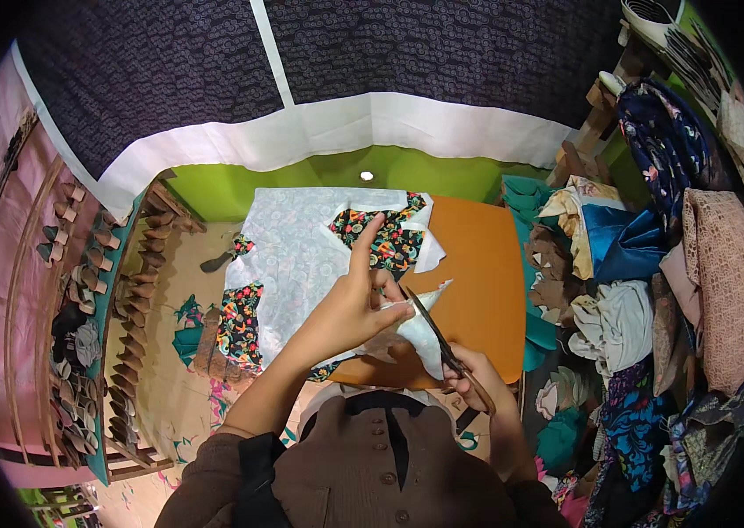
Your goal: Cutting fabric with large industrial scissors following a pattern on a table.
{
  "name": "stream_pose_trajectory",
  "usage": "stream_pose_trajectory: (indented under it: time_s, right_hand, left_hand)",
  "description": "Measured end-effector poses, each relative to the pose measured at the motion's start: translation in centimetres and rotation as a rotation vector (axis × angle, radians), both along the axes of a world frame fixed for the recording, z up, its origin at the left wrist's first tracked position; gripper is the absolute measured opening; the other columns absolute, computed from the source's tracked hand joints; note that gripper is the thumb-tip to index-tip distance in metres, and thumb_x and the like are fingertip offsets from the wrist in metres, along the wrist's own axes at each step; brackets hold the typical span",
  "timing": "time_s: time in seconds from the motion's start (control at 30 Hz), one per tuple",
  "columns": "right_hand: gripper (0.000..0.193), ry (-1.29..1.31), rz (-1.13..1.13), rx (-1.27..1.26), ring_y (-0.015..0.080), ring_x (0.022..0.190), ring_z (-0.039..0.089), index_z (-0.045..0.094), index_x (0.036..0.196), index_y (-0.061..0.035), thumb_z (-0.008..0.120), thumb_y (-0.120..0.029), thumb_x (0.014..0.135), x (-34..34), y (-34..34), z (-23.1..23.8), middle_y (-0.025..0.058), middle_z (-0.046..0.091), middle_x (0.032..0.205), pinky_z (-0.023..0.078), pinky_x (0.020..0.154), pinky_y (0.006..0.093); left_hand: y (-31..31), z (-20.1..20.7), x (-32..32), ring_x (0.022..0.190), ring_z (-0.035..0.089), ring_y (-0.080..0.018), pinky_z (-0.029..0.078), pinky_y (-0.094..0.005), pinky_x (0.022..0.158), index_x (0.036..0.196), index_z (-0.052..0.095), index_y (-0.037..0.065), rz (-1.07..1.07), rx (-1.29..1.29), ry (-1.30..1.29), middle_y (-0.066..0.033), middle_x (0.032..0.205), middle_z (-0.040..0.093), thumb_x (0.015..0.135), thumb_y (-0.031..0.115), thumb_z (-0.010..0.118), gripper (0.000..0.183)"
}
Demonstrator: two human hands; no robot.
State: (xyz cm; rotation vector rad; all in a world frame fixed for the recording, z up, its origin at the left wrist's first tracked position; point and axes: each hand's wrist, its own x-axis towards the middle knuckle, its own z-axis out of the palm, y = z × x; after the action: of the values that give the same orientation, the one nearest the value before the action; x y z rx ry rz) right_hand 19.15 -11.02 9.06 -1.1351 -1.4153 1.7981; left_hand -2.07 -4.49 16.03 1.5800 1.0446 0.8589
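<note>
My left hand (350, 304) pinches a small piece of white-backed fabric (422, 341) between thumb and fingers, its index finger pointing up and away. In my right hand (485, 380) is a pair of dark scissors (429, 324), whose blade slants up and left across the fabric piece, close to my left thumb. Whether the blades are apart is hard to make out. Under my hands, a large floral cloth (293, 238) lies mostly pale side up on the orange table (482, 255). Its black, colourful printed side shows at folded corners and edges.
Piles of folded and crumpled fabric (614, 326) crowd the right side. On the left, racks hold rows of shoe lasts (130, 343) and shoes (82, 282). A dark patterned curtain (425, 62) hangs at the far side. Scraps (187, 330) lie on the floor left of the table.
</note>
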Motion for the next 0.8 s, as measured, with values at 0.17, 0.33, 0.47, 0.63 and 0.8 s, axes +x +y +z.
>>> stream_pose_trajectory:
  time_s: [0.17,0.33,0.47,0.63,0.8]
  right_hand:
    - [0.045,0.213,-0.003,-0.024,0.0033,0.061,0.036,0.05,0.088,-0.0025,0.072,-0.036,0.066,0.7,-0.2,-0.8,-0.0061,0.04,0.068,0.031,0.053,0.0189]
    - [0.053,0.097,0.025,0.029,0.0041,0.061,0.036,0.05,0.086,-0.0024,0.07,-0.047,0.064,1.1,-0.1,-1.2,-0.0046,0.04,0.066,0.032,0.053,0.02]
    - [0.06,-0.054,0.0,0.047,0.0069,0.059,0.038,0.049,0.086,-0.0023,0.069,-0.053,0.061,1.0,0.1,-1.6,-0.0022,0.04,0.064,0.034,0.053,0.0228]
    - [0.079,-0.066,0.027,0.039,0.0015,0.058,0.035,0.048,0.089,-0.0032,0.061,-0.069,0.048,0.4,0.4,-0.5,-0.0067,0.038,0.067,0.029,0.05,0.0156]
    - [0.083,0.023,-0.029,-0.024,0.0017,0.058,0.037,0.049,0.088,-0.003,0.063,-0.069,0.04,0.0,0.4,0.3,-0.0065,0.039,0.066,0.03,0.05,0.0158]
  left_hand:
    - [0.1,0.0,-0.2,0.058,0.053,-0.0123,0.041,-0.0234,0.055,0.134,-0.005,0.01,0.007,-0.008,0.013,-0.0077,0.066,0.055,0.071,0.001,0.063,0.093]
    - [0.1,0.0,-0.2,0.058,0.053,-0.0126,0.041,-0.0233,0.056,0.134,-0.006,0.01,-0.004,-0.022,0.003,-0.0082,0.067,0.056,0.071,0.0,0.063,0.094]
    - [0.3,-0.4,-0.1,0.06,0.054,-0.0131,0.042,-0.0242,0.058,0.134,-0.009,0.011,-0.034,-0.044,0.001,-0.0086,0.065,0.056,0.071,0.0,0.063,0.097]
    - [0.4,-0.5,0.0,0.061,0.056,-0.0136,0.043,-0.0251,0.06,0.133,-0.015,0.011,-0.043,-0.08,-0.017,-0.0085,0.063,0.056,0.07,0.0,0.064,0.102]
    - [0.3,-0.3,0.0,0.06,0.056,-0.0135,0.043,-0.0248,0.059,0.13,-0.023,0.01,-0.014,-0.055,0.009,-0.0082,0.064,0.057,0.07,0.001,0.065,0.107]
